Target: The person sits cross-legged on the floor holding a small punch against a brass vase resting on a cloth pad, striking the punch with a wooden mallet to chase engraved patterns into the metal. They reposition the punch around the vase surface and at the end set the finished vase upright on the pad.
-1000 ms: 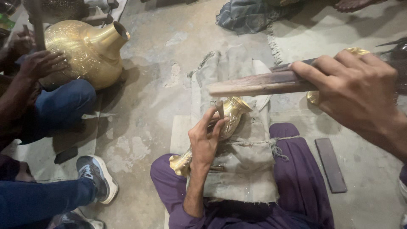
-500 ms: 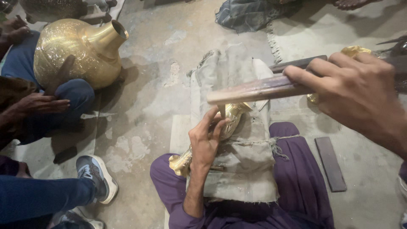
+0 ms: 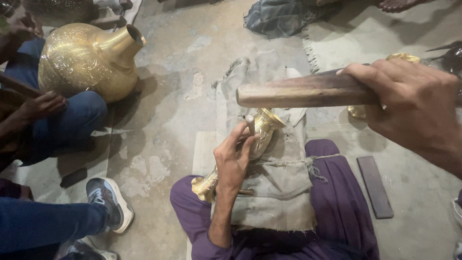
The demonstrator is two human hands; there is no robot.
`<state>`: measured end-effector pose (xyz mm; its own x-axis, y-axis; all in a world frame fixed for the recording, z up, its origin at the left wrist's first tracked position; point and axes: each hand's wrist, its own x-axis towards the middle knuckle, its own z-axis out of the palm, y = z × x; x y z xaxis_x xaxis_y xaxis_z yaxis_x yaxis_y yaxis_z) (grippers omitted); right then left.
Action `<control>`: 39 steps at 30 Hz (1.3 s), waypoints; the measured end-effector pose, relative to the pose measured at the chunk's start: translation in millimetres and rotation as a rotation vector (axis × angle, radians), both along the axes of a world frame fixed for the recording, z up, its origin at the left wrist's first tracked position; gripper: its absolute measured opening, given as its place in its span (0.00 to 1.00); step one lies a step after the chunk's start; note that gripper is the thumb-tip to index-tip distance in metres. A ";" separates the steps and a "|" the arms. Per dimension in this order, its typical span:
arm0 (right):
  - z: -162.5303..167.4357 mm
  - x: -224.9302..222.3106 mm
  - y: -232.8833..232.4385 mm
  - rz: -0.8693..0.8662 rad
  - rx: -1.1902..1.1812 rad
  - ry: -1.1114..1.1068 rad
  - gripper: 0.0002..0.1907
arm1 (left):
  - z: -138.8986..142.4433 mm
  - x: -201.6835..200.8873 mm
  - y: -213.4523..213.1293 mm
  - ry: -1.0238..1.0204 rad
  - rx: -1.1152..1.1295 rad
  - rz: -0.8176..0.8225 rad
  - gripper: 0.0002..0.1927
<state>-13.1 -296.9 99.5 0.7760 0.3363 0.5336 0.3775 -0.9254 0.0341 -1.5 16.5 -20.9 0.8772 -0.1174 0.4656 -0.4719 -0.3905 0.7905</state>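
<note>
Brass vase (image 3: 262, 129) steadied by left hand (image 3: 233, 159); right hand (image 3: 414, 103) grips wooden stick (image 3: 303, 90).

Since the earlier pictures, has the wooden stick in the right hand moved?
Yes, slightly. The wooden stick in the right hand has dropped: its blunt end now sits closer above the mouth of the small brass vase, which lies in the same place on the grey cloth.

floor: bare grey concrete (image 3: 192, 62), stained and patchy
landmark: big brass pot (image 3: 84, 60), lying on its side
rug: fringed grey mat (image 3: 337, 38), well right of pot
cloth: dark bundle (image 3: 279, 17), right of pot
light: dim, soft, glints on pot
</note>
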 end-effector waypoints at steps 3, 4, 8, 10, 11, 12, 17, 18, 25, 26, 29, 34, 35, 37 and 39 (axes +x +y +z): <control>1.7 2.8 1.7 0.058 0.083 0.103 0.32 | -1.8 0.4 0.1 -0.001 0.023 0.010 0.22; 1.2 4.0 2.3 0.078 0.093 0.132 0.34 | -2.0 0.0 0.0 -0.004 0.038 0.021 0.22; -2.7 8.1 2.5 0.031 -0.177 -0.021 0.26 | 1.1 -0.8 -0.5 0.019 0.027 0.015 0.21; -6.9 10.3 3.9 0.122 0.306 0.125 0.27 | 3.8 -2.2 -0.3 0.033 0.008 0.001 0.22; -8.2 10.2 3.1 0.050 0.050 0.132 0.28 | 5.2 -2.4 -0.4 0.026 0.009 0.000 0.22; -9.3 8.5 1.5 -0.026 -0.202 0.137 0.29 | 6.4 -2.6 -0.3 0.019 0.012 -0.003 0.22; -18.2 4.1 -3.1 0.020 -0.040 0.047 0.28 | 9.4 -2.5 0.2 0.075 0.030 -0.014 0.22; -21.3 3.2 -2.1 0.119 0.277 0.150 0.28 | 9.3 -2.2 -0.1 0.071 0.027 -0.016 0.22; -26.2 2.9 -3.4 -0.037 -0.063 -0.002 0.27 | 10.7 -1.1 -0.3 0.052 0.041 -0.022 0.22; -25.3 2.7 -3.7 -0.006 0.021 0.035 0.29 | 11.0 -1.9 -0.6 0.047 0.041 -0.008 0.22; -22.4 0.6 -3.4 0.000 0.001 0.067 0.31 | 12.0 -3.5 -0.9 0.026 0.062 -0.006 0.22; -21.8 -1.5 -6.3 -0.107 -0.311 -0.048 0.31 | 11.1 -2.1 -2.0 0.025 0.015 -0.001 0.21; -22.0 -1.1 -8.0 -0.080 -0.214 -0.030 0.32 | 10.5 -2.1 -2.4 0.023 0.013 0.010 0.22; -22.3 -0.5 -10.6 -0.026 -0.014 0.014 0.32 | 9.5 -2.6 -2.3 0.014 0.017 0.019 0.22; -22.0 0.6 -11.5 -0.026 0.070 0.145 0.35 | 8.5 -2.7 -2.5 -0.004 0.022 0.012 0.22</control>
